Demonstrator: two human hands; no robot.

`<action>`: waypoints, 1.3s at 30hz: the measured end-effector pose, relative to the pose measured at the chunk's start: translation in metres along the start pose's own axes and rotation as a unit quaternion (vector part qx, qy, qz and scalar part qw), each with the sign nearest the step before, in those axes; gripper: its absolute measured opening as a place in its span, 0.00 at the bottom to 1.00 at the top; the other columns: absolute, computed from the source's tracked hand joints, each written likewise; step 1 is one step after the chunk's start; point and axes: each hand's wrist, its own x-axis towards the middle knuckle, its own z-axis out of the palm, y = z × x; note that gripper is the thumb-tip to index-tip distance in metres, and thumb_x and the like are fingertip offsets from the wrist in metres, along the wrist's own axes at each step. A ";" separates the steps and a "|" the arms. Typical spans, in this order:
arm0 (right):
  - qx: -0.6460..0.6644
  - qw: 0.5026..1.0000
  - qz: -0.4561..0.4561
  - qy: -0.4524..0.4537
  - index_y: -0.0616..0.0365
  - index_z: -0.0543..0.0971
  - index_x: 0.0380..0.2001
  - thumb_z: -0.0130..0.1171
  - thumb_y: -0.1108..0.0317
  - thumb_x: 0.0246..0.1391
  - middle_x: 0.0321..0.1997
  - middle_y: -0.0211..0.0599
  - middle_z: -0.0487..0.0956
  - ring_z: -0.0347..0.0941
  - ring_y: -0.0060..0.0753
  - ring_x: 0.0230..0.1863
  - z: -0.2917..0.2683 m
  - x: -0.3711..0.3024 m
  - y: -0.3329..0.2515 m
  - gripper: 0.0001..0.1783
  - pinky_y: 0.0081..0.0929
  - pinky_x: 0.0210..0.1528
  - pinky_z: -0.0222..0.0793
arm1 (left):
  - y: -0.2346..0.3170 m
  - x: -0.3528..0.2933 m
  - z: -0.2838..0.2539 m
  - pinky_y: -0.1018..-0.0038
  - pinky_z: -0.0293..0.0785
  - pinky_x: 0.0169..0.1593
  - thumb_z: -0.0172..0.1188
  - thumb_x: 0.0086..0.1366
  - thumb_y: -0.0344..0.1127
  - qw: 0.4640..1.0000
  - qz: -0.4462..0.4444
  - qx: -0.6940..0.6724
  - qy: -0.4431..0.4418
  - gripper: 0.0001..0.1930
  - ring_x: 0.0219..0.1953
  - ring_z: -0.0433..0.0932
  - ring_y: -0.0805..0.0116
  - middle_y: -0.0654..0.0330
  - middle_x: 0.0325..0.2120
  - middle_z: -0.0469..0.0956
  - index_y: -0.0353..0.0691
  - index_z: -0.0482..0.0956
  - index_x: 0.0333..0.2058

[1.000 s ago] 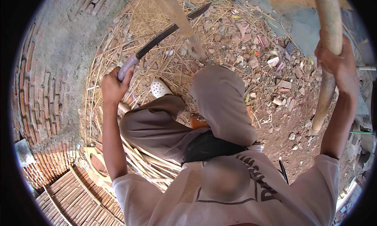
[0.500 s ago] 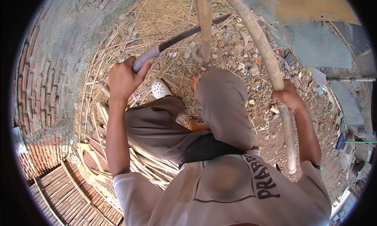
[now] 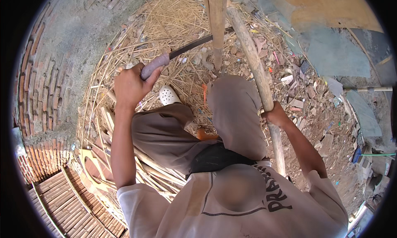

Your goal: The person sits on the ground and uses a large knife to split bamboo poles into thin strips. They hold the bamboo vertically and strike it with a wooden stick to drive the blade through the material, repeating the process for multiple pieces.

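My left hand (image 3: 131,85) is closed around the wrapped grip of a machete (image 3: 191,45). Its dark blade points away to the right and passes behind an upright bamboo post (image 3: 216,29); only a short bit of the tip shows beyond the post. To the right, my right hand (image 3: 276,115) grips a long wooden pole (image 3: 251,54) below its middle. The pole slants from beside the post's upper part down past my right knee, with its lower end near my shirt. I cannot tell whether blade and pole touch.
Straw (image 3: 169,16) and rubble (image 3: 306,97) cover the ground. A brick wall (image 3: 45,89) rises at the left, above a bamboo-slat platform (image 3: 68,200). Grey sheets (image 3: 339,52) lie at the far right. A white clog (image 3: 168,95) is on my left foot; cut strips (image 3: 159,174) lie beside my leg.
My right hand has moved left and slightly nearer, bringing the pole in beside my right knee and its upper end close to the post. The machete has shifted slightly, its tip coming nearer.
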 end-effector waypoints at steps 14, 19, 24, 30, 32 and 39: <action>0.097 0.918 -0.336 0.186 0.58 0.68 0.32 0.55 0.73 0.36 0.18 0.34 0.70 0.69 0.26 0.17 -0.099 -0.188 -0.168 0.15 0.23 0.23 0.66 | -0.025 0.056 0.004 0.59 0.77 0.30 0.54 0.56 0.71 0.997 -0.057 -0.047 -0.028 0.36 0.25 0.82 0.51 0.47 0.19 0.80 0.36 0.84 0.24; 0.001 0.987 -0.162 0.017 0.68 0.71 0.36 0.59 0.80 0.39 0.20 0.39 0.75 0.73 0.29 0.18 -0.035 -0.147 -0.157 0.16 0.28 0.20 0.70 | -0.013 0.042 -0.004 0.58 0.79 0.33 0.55 0.55 0.70 0.997 -0.055 -0.058 -0.020 0.35 0.28 0.83 0.49 0.47 0.21 0.81 0.36 0.84 0.24; 0.011 0.996 0.026 -0.085 0.72 0.72 0.38 0.62 0.79 0.40 0.21 0.39 0.75 0.73 0.31 0.17 0.010 -0.089 -0.110 0.19 0.28 0.18 0.71 | 0.003 0.023 -0.002 0.58 0.79 0.31 0.57 0.56 0.69 0.997 -0.045 -0.067 -0.013 0.34 0.26 0.83 0.50 0.48 0.19 0.81 0.37 0.84 0.24; 0.087 0.964 -0.242 0.072 0.69 0.71 0.40 0.60 0.78 0.41 0.22 0.38 0.74 0.72 0.28 0.15 -0.047 -0.166 -0.205 0.19 0.25 0.17 0.68 | 0.011 0.019 -0.002 0.59 0.77 0.28 0.58 0.56 0.67 0.997 -0.050 -0.057 0.008 0.32 0.23 0.81 0.52 0.50 0.17 0.79 0.37 0.83 0.21; 0.064 0.931 -0.353 0.067 0.64 0.66 0.38 0.56 0.75 0.42 0.23 0.35 0.69 0.68 0.25 0.19 -0.088 -0.201 -0.232 0.17 0.22 0.21 0.67 | 0.017 0.024 -0.002 0.60 0.77 0.27 0.58 0.56 0.66 0.997 -0.039 -0.062 0.022 0.32 0.22 0.81 0.53 0.50 0.17 0.79 0.37 0.83 0.21; -0.002 0.987 -0.147 0.071 0.67 0.68 0.46 0.58 0.80 0.41 0.22 0.39 0.76 0.75 0.33 0.19 -0.039 -0.095 -0.155 0.24 0.32 0.25 0.73 | 0.028 0.027 -0.001 0.61 0.77 0.27 0.58 0.57 0.66 0.998 -0.040 -0.042 0.018 0.32 0.22 0.82 0.53 0.51 0.17 0.80 0.37 0.83 0.22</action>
